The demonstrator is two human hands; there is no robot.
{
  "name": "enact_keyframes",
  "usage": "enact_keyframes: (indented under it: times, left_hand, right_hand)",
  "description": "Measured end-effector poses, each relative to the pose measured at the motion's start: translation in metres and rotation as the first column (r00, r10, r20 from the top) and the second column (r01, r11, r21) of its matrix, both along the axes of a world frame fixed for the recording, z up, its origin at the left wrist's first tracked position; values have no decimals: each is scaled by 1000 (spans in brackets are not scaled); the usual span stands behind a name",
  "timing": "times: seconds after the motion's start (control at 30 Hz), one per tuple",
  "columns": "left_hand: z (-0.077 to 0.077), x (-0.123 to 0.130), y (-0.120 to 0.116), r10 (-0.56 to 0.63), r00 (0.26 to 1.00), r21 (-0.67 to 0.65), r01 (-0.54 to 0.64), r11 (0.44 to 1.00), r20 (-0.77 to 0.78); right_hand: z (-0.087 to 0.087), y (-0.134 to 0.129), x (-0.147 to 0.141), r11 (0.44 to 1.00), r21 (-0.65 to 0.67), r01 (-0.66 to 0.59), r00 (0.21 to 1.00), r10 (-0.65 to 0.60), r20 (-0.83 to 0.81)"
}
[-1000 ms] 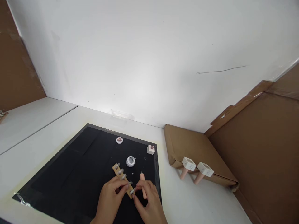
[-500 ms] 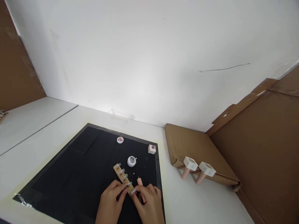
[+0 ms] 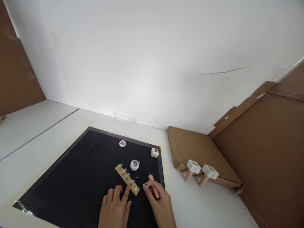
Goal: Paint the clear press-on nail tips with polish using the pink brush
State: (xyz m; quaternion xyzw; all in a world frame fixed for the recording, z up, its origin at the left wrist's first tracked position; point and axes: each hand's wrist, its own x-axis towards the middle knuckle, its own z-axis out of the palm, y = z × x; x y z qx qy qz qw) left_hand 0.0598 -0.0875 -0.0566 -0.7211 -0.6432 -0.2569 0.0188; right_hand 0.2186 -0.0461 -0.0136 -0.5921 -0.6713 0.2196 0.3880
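A tan wooden strip point(image 3: 127, 179) lies on the black mat, bearing several small clear-grey pieces. A white dot point(image 3: 136, 189) shows at its near end. My left hand point(image 3: 115, 205) has its fingers apart, the index fingertip touching the strip near the closest piece. To the right of the strip, my right hand point(image 3: 159, 202) pinches a small clear-grey piece point(image 3: 148, 185) between thumb and index finger. A pink pen-like tool point(image 3: 154, 186) with a thin tip also rests in that hand. Beyond the strip stands a small round white jar point(image 3: 134, 165) with grey contents.
On the black mat point(image 3: 78, 171) are a round white lid point(image 3: 122, 143) and a small white block point(image 3: 155, 152). At the right, a flat cardboard box point(image 3: 194, 145) lies beside two pink-handled pieces with white square heads point(image 3: 193, 166). A white wall rises behind.
My right hand has moved right, away from the strip, with a small clear-grey piece and the pink tool. My left hand has opened from its pinch, and the strip's near end is uncovered.
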Motion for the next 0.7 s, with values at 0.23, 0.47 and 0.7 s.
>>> enact_keyframes:
  times: [0.23,0.47,0.7]
  left_hand:
    - [17,-7,7,-46,895,-100,100,990,443]
    - [84,-32,33,156,183,-234,563,792,971]
    - [121,-38,67,274,-192,-48,732,680,942]
  right_hand:
    - [27,4,-4,997,28,-68,996,70,-54]
    - [70,7,-28,967,85,-242,970,244,-15]
    - [96,28,-48,947,161,-276,960,279,10]
